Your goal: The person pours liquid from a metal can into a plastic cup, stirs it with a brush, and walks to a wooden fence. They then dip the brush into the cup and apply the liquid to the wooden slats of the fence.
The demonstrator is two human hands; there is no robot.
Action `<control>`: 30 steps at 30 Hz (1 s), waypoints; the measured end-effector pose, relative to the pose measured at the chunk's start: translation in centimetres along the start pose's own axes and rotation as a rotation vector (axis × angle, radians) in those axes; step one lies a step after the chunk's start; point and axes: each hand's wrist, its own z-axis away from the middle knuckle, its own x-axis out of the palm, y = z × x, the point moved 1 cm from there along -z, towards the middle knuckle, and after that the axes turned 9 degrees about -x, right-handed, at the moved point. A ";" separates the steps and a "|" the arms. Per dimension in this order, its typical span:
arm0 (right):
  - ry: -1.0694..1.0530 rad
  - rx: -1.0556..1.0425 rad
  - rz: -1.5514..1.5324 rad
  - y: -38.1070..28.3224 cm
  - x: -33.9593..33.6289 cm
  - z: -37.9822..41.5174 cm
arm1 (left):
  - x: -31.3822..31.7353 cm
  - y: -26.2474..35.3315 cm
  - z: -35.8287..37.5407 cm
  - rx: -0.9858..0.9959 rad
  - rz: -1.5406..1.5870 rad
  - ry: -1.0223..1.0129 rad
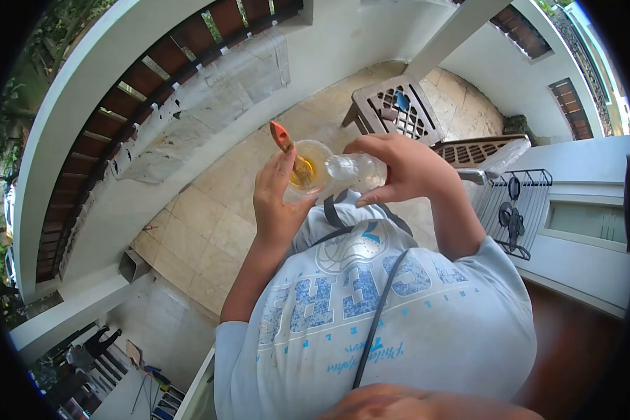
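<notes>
My left hand [276,190] is wrapped round a clear plastic cup [320,155] with amber liquid [303,171] in the bottom. A paintbrush with a red handle [281,136] stands in the cup, bristles down, its handle leaning out over the rim beside my thumb. In my right hand [416,168] is a clear plastic bottle [366,171], tipped on its side with its neck toward the cup. The bottle's neck end overlaps the cup's right rim in this view. Both hands are held in front of my shirt.
A brown wooden stool with a lattice top [416,115] stands ahead, small items on it. To its right is a lattice-topped bench [479,150]. A metal rack [539,183] with slippers stands by the right wall. A curved white wall [336,56] bounds the tiled floor [203,224].
</notes>
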 end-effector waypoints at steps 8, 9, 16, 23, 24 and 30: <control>-0.257 0.247 0.207 -4.3 -1.1 -3.1 | -0.2 0.6 1.8 -0.062 -0.008 -0.038; -0.305 0.308 0.228 -4.5 -1.0 -3.3 | -0.3 0.6 1.9 -0.028 -0.042 -0.048; -0.463 0.439 0.337 -6.0 -1.1 -4.6 | 0.1 1.0 2.8 0.013 -0.061 -0.043; -0.585 0.503 0.405 -6.7 -1.4 -4.9 | 0.8 1.4 2.4 0.091 -0.052 -0.045; -0.577 0.476 0.422 -6.4 -1.3 -4.7 | 0.9 1.4 2.3 0.083 -0.035 -0.053; -0.518 0.460 0.387 -6.4 -1.7 -3.8 | 0.8 1.9 2.0 -0.068 0.110 -0.119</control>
